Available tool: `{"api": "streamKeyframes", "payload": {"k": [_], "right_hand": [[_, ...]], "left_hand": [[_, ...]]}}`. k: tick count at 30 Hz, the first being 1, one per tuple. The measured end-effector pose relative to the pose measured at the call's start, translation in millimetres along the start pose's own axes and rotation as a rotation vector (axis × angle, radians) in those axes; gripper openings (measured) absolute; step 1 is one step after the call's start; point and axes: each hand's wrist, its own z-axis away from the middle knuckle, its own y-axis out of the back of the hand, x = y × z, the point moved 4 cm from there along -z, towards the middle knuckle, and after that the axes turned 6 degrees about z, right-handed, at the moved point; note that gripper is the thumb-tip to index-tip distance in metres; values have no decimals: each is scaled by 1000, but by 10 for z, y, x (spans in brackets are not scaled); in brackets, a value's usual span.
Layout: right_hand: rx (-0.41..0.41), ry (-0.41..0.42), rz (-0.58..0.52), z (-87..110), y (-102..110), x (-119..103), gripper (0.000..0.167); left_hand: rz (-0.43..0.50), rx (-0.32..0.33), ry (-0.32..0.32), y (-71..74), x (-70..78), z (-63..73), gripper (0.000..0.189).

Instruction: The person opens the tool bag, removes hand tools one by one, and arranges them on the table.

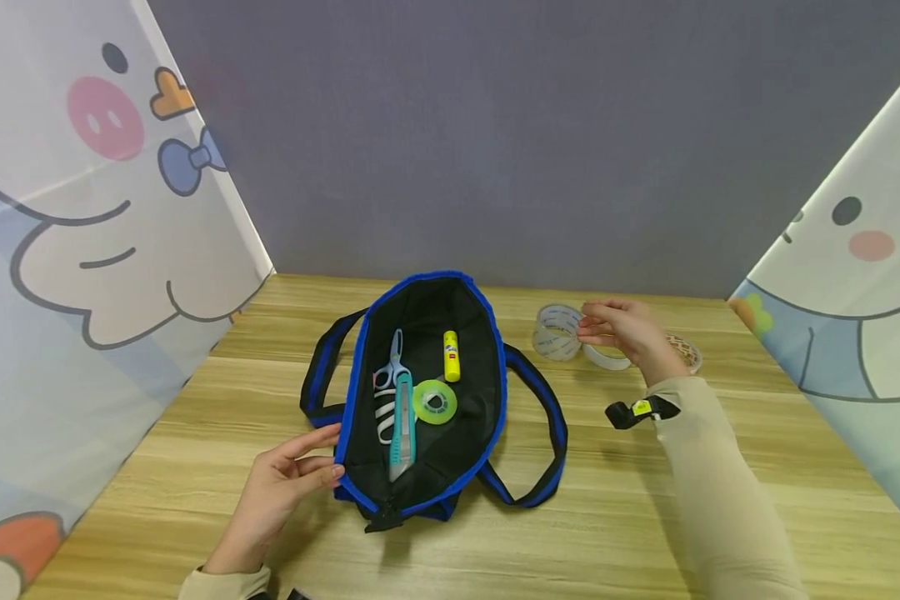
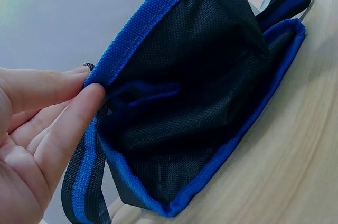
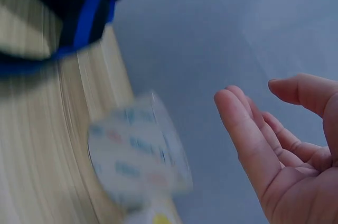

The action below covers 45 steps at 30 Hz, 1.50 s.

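My left hand (image 1: 281,483) pinches the blue rim of a black bag (image 1: 471,425) between thumb and fingers, and the left wrist view shows the grip close up. Inside the bag lie a teal utility knife (image 1: 403,425), scissors (image 1: 396,367) with light-blue handles, a white-handled item (image 1: 384,421), a green tape roll (image 1: 421,402) and a yellow glue stick (image 1: 452,357). On the table to the right, my right hand (image 1: 630,329) hovers with fingers apart, holding nothing. Its fingertips are beside a wide clear tape roll (image 1: 555,343); a white tape roll (image 1: 606,360) is partly hidden below the hand.
A patterned tape roll (image 1: 686,354) sits behind the right wrist. The bag's straps (image 1: 547,408) spread onto the wooden table (image 1: 570,542) at both sides. A grey panel (image 1: 495,142) stands at the back, with cartoon-printed panels left and right.
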Motion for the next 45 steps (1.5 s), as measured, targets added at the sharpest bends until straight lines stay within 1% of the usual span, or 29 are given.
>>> {"api": "streamKeyframes", "payload": {"k": [5,8,12,18,23,29,36,41,45], "right_hand": [[-53,25,11,-93,-324,-75,32],[-81,39,21,-136,-487,-119,39],[-100,39,-11,-192,-667,-157,42],[-128,25,-45,-259,-917,-169,37],[-157,12,-61,-299,-1120,-158,43],[-191,6,-68,-358,-1329,-119,43],[-220,-31,-56,-441,-1582,-56,42],[-214,-64,-5,-479,-1695,17,35],[-207,-87,63,-498,-1722,101,33]], "left_hand": [[-1,21,19,3,0,2,48],[-7,22,22,2,-1,1,47],[-7,18,18,-1,-3,-3,48],[-2,20,15,0,-8,-1,48],[-2,27,22,5,-15,3,48],[-5,30,29,2,-17,6,48],[-5,36,29,12,-20,8,48],[-7,39,29,12,-16,8,49],[1,21,16,12,-11,4,49]]}}
